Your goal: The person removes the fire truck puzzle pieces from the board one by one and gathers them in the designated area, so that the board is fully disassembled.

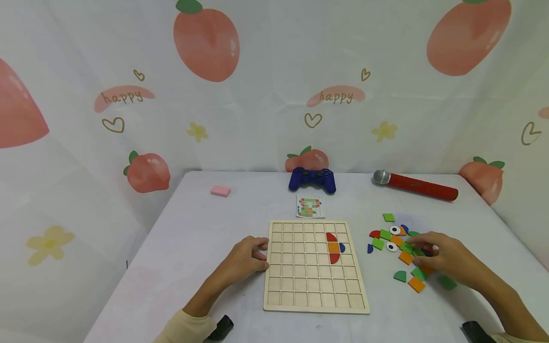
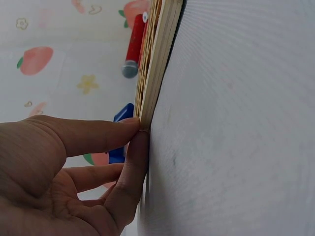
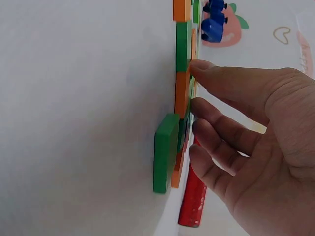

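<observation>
A wooden grid board (image 1: 300, 272) lies on the table, with two red quarter-round pieces, an orange square (image 1: 333, 247) and a blue half-round piece set in its right part. My left hand (image 1: 246, 257) holds the board's left edge; its thumb (image 2: 115, 135) and a finger come together there in the left wrist view. Over the loose pieces at the right is my right hand (image 1: 446, 257), its thumb and fingers apart. In the right wrist view, the thumb tip (image 3: 202, 65) is at a green piece (image 3: 183, 46) and an orange piece (image 3: 181, 93); contact is hard to tell.
Beyond the board lies a pattern card (image 1: 310, 206), with a blue game controller (image 1: 311, 179) behind it. A red microphone (image 1: 422, 186) lies back right, a pink block (image 1: 220, 191) back left. Several green, orange and red pieces surround two white eye discs (image 1: 391, 247).
</observation>
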Tool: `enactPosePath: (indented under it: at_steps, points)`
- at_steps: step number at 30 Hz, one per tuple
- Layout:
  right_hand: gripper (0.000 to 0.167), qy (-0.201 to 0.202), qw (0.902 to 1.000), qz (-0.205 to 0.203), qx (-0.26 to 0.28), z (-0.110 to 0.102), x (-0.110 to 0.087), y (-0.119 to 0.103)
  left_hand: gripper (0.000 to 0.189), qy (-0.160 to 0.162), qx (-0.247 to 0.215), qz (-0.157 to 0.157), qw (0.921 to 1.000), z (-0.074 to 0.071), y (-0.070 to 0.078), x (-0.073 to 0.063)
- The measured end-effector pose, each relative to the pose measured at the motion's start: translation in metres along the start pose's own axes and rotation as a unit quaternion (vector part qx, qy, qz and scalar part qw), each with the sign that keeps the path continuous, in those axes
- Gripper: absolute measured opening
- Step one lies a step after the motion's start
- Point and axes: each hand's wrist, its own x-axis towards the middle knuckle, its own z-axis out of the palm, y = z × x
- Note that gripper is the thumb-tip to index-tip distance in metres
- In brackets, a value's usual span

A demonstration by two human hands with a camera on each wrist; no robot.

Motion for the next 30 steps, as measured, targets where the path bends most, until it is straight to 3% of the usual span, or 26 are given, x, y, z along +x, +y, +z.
enactPosePath:
  at_steps: [11,30]
  points:
    - [0.039,-0.016,0.9998,0.007,-0.004,-0.006,-0.001,0.009,0.063,0.001,-0.003,0.001,1.0,0.0,0.0,-0.001]
    - [0.039,-0.033,0.9992,0.02,-0.011,-0.006,-0.002,0.014,0.063,0.002,0.001,0.003,1.0,0.0,0.0,0.0]
